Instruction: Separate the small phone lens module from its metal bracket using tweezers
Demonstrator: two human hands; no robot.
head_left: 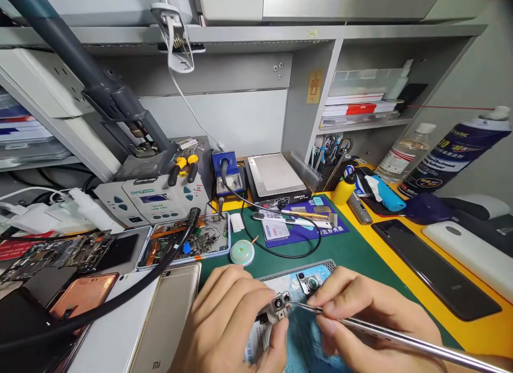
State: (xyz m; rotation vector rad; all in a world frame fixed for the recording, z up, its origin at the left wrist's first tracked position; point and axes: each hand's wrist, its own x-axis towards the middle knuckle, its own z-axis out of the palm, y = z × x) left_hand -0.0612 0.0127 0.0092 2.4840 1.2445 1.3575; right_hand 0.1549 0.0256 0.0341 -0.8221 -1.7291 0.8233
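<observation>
My left hand (pixel 232 322) is closed, pinching a small phone camera module (pixel 279 302) between thumb and index finger. My right hand (pixel 368 314) grips a slim silver metal tool (pixel 385 333) like a pen. The tool's thin tip meets the right side of the camera module or lies very close to it. Under both hands is a blue phone (pixel 320 271) with a camera assembly (pixel 308 283) at its upper end; my fingers cover much of it. Whether the module is attached to anything is hidden.
A green mat (pixel 256 258) covers the bench. To the left are a parts tray (pixel 216 231), a gold phone (pixel 168 309) and a black hose (pixel 160 271). Behind stand a soldering station (pixel 156 198) and a hot plate (pixel 276 175). A black phone (pixel 436 266) lies right.
</observation>
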